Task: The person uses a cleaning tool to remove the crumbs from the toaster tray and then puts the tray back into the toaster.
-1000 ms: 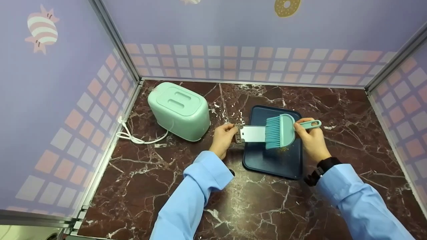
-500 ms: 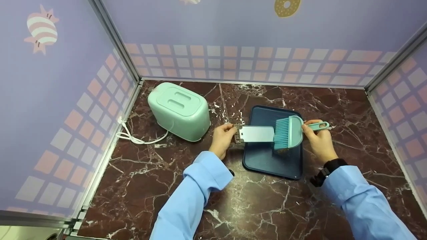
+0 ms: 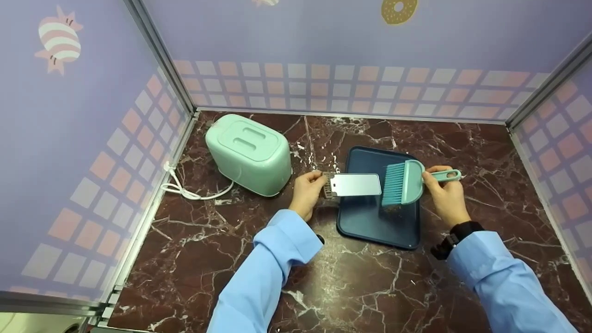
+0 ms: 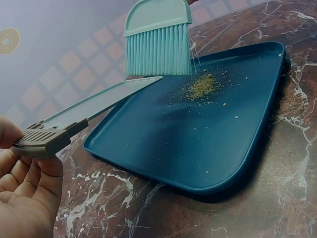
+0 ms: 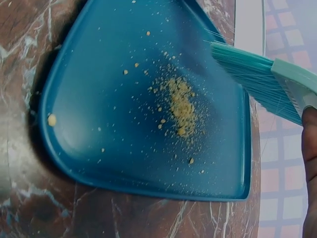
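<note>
My left hand (image 3: 306, 194) pinches the brown slatted end of a flat metal crumb tray (image 3: 356, 185) between thumb and fingers. The crumb tray reaches out over a dark blue tray (image 3: 365, 224) and is held above it. In my right hand (image 3: 446, 199) is the light green handle of a small brush (image 3: 413, 181) with turquoise bristles. In the left wrist view the bristles (image 4: 158, 52) hang just beyond the crumb tray's far end. A pile of yellow-brown crumbs (image 5: 181, 106) lies on the blue tray, with loose bits scattered around it.
A mint green toaster (image 3: 249, 152) stands at the left of the blue tray, its white cord (image 3: 194, 194) looped beside it. The brown marbled tabletop (image 3: 351, 286) is enclosed by patterned walls (image 3: 342, 88) at the back and sides.
The brush has moved right along the crumb tray and off its far end, so more of the metal shows. My left hand has stayed almost still.
</note>
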Available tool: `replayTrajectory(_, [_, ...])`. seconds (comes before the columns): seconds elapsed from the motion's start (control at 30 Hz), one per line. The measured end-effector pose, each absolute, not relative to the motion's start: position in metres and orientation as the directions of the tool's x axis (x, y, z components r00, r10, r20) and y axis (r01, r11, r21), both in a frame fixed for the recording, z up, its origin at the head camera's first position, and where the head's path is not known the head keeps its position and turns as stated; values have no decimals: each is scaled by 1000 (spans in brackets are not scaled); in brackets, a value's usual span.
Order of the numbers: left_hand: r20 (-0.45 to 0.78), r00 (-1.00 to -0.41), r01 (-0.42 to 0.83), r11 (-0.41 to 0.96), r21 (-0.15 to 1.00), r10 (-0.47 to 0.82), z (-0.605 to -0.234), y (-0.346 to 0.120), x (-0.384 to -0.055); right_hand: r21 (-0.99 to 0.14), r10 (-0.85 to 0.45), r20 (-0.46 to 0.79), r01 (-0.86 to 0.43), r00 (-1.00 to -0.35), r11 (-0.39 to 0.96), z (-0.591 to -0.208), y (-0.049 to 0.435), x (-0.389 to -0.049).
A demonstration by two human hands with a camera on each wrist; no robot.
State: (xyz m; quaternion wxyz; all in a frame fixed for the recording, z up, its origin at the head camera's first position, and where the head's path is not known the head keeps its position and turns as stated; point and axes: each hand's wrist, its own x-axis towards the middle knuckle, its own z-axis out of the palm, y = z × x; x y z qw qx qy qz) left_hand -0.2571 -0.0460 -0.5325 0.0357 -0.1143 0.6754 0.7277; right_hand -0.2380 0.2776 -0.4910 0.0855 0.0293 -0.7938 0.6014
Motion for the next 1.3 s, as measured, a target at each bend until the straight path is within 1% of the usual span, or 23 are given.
replayTrajectory(0.13, [-212,-971,-203,-79,976,-115,-532,-46,-257,-954,129,167,-127,-977,271,-486,276,-237])
replayTrajectory(0.23, [-215,-969,-209,-64,976,-124,-531,-45,-257,-966,184,162,-118,-969,231,-484,276,-238])
replayTrajectory(0.3, [-220,-967,-213,-61,975,-126,-531,-45,-257,-979,203,158,-126,-966,161,-484,275,-239])
replayTrajectory(0.47, [-219,-968,-211,-71,975,-123,-531,-44,-257,-984,180,147,-163,-973,-76,-490,271,-242])
replayTrajectory(0.53, [-215,-969,-207,-72,976,-120,-532,-43,-256,-979,177,148,-169,-973,-113,-491,268,-242])
replayTrajectory(0.87, [-215,-971,-209,-69,976,-101,-530,-43,-255,-984,244,157,-174,-957,-47,-493,256,-243])
replayTrajectory(1.1, [-214,-972,-206,-87,975,-92,-531,-43,-255,-986,262,109,-138,-959,-95,-496,250,-246])
replayTrajectory(1.3, [-203,-975,-194,-92,977,-91,-530,-43,-256,-993,255,86,-104,-963,-56,-501,250,-245])
